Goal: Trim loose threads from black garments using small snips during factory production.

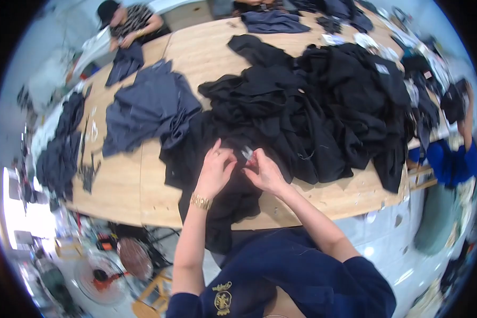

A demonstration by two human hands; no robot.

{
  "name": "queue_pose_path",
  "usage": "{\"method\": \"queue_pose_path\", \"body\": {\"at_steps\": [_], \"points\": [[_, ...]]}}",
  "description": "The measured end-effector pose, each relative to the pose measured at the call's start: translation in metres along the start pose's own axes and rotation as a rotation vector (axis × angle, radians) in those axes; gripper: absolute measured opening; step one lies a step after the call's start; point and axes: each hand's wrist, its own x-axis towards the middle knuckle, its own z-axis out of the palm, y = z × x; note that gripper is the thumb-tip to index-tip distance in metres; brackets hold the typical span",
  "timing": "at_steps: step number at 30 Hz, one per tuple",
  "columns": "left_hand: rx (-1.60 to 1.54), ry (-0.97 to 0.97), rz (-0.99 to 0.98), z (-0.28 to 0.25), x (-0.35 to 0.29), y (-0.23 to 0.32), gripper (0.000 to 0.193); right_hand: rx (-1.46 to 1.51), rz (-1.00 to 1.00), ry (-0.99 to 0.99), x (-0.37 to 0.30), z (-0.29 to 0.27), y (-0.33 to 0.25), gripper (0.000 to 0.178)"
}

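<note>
Black cloth (244, 127) lies under both my hands and hangs over the table's near edge. My left hand (215, 169) is over it, index finger raised and thumb bent toward the other fingers in a pinch. What it pinches, if anything, is too small to make out. In my right hand (265, 172) are small thread snips (247, 153), with pale metal blades and a reddish handle, tips pointing up and left. A small gap separates the two hands. Directly right of them, a large heap of black garments (328, 106) spreads across the table.
Dark grey-blue garments (148, 106) lie on the wooden table (116, 185) to the left. A person in a cap (127, 24) handles grey cloth at the far left. Another person in blue (450, 159) is at the right. A round stool (134, 258) stands below left.
</note>
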Motion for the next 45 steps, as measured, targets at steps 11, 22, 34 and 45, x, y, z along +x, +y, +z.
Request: {"method": "queue_pose_path", "body": {"at_steps": [11,22,34,45], "points": [[0.057,-0.048,0.05,-0.013,0.002,0.0,0.018,0.435,-0.04,0.042,0.005,-0.009,-0.01,0.029],[-1.333,-0.007,-0.328,-0.036,-0.039,0.04,0.013,0.811,-0.002,-0.185,-0.006,-0.051,-0.071,0.033],[-1.236,0.246,-0.384,-0.023,-0.044,0.057,0.006,0.688,0.051,-0.066,-0.005,-0.035,-0.068,0.029],[-1.199,0.402,-0.411,-0.028,-0.047,0.054,0.014,-0.003,-0.211,-0.086,-0.026,-0.049,-0.092,0.033]]}}
